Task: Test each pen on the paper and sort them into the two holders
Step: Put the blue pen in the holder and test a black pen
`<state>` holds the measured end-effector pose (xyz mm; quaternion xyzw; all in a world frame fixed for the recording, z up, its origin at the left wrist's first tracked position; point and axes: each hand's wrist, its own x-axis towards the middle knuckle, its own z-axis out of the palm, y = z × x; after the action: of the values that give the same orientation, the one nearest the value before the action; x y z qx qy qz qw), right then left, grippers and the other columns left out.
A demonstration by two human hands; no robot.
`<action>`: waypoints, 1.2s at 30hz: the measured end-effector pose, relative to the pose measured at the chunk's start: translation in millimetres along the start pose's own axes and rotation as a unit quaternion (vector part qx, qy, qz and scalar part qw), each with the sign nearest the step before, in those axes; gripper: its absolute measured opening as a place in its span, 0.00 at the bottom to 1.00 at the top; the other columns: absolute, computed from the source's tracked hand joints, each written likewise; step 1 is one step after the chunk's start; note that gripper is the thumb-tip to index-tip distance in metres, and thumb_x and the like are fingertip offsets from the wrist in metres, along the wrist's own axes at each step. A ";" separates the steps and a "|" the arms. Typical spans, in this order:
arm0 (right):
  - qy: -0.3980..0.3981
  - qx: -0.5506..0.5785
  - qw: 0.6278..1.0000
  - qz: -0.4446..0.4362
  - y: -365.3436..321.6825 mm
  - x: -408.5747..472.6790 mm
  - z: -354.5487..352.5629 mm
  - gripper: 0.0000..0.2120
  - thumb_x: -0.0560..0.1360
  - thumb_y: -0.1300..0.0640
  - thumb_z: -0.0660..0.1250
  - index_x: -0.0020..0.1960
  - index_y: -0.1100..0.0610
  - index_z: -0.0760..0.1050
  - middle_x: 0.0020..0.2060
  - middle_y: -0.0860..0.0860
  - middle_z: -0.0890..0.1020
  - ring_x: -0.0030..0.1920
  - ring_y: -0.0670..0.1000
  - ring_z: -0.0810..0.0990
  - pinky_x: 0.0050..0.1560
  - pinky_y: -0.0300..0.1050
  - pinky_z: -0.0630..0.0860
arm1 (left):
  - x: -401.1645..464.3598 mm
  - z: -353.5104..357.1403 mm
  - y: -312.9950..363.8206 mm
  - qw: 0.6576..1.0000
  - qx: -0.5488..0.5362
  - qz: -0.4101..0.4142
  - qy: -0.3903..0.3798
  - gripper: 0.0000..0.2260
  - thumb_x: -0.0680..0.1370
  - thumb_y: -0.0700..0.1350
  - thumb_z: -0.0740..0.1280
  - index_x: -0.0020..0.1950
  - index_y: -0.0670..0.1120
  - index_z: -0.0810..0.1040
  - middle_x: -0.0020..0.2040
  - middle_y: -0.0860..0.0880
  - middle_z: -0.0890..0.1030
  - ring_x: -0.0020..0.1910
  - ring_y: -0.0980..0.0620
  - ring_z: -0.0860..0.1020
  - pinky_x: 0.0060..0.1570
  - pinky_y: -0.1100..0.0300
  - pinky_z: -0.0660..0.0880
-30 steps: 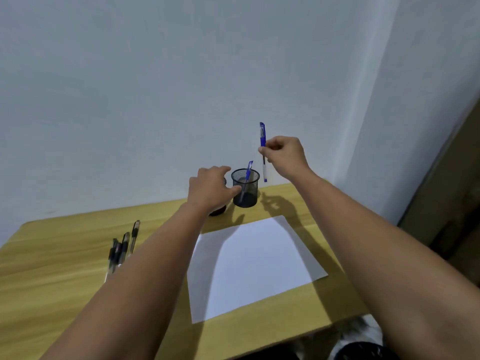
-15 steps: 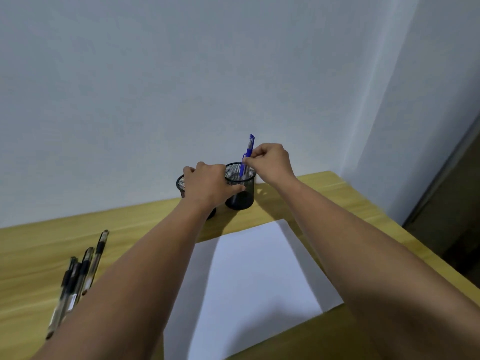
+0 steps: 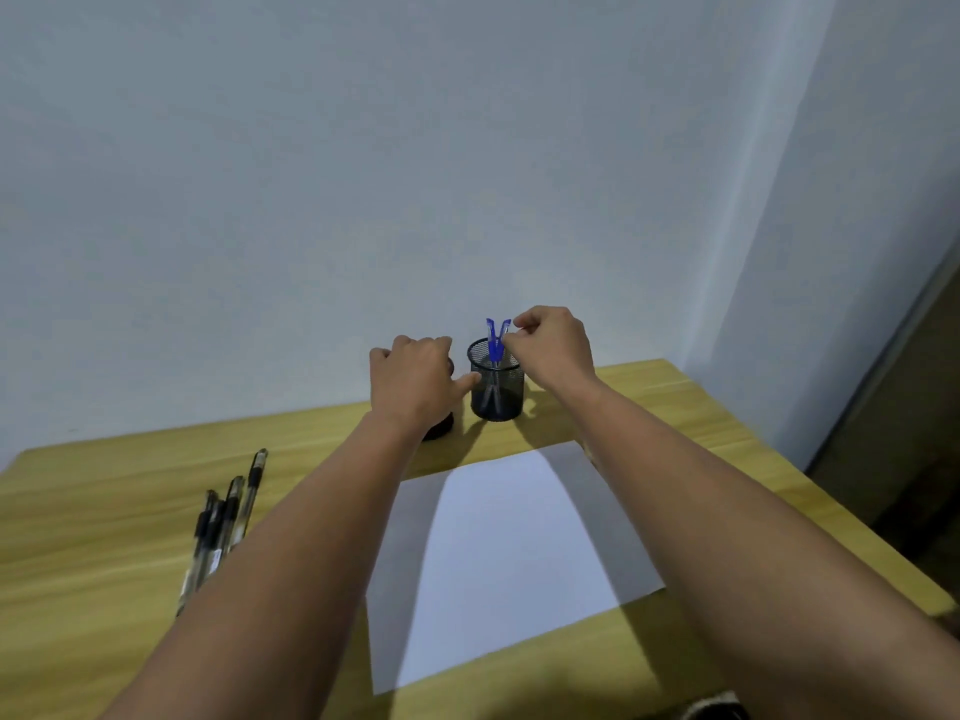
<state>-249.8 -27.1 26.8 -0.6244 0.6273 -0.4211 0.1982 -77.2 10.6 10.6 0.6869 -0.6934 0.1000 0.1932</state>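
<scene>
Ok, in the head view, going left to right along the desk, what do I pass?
Black pens → left hand → mesh holder with two blue pens → right hand.

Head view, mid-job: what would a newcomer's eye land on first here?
The two blue pens crossed in the mesh holder at the table's far edge, with the right hand at one pen's top. Next, the white paper in the middle, and the black pens lying to its left.
</scene>
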 end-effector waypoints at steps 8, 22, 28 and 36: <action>-0.075 0.027 0.996 -0.051 -62.5 -73.3 18.2 0.05 0.76 0.56 0.71 0.48 0.51 0.86 0.47 0.47 0.88 0.53 0.52 0.85 0.56 0.48 0.82 | -70.1 -69.7 -79.4 0.997 -0.034 -0.071 -0.028 0.21 0.80 0.58 0.65 0.71 0.51 0.76 0.65 0.53 0.81 0.68 0.46 0.73 0.62 0.48 0.73; -0.288 -0.047 0.953 -0.083 -89.9 -168.2 171.1 0.05 0.75 0.53 0.76 0.42 0.52 0.85 0.45 0.49 0.89 0.47 0.51 0.86 0.52 0.49 0.84 | -143.6 -36.0 -219.5 0.984 -0.050 -0.146 -0.094 0.16 0.79 0.55 0.66 0.66 0.56 0.80 0.63 0.52 0.83 0.61 0.48 0.80 0.56 0.48 0.79; -0.290 -0.099 0.949 -0.071 -96.4 -175.4 211.2 0.15 0.73 0.40 0.74 0.44 0.52 0.81 0.45 0.48 0.86 0.49 0.55 0.85 0.47 0.47 0.79 | -146.8 -5.6 -242.7 0.984 -0.084 -0.135 -0.086 0.11 0.79 0.54 0.68 0.60 0.57 0.83 0.60 0.55 0.83 0.60 0.48 0.79 0.57 0.46 0.77; -0.253 -0.207 0.941 -0.088 -107.1 -159.0 212.3 0.12 0.77 0.50 0.72 0.52 0.55 0.71 0.56 0.55 0.83 0.58 0.60 0.82 0.47 0.47 0.71 | -135.8 5.2 -248.5 0.988 -0.072 -0.113 -0.079 0.17 0.80 0.53 0.67 0.68 0.56 0.78 0.69 0.54 0.78 0.66 0.47 0.75 0.60 0.45 0.75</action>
<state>3.1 78.7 -54.5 -0.7905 0.5721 -0.1262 0.1787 166.0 123.6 -80.6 0.7510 -0.6295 -0.0277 0.1972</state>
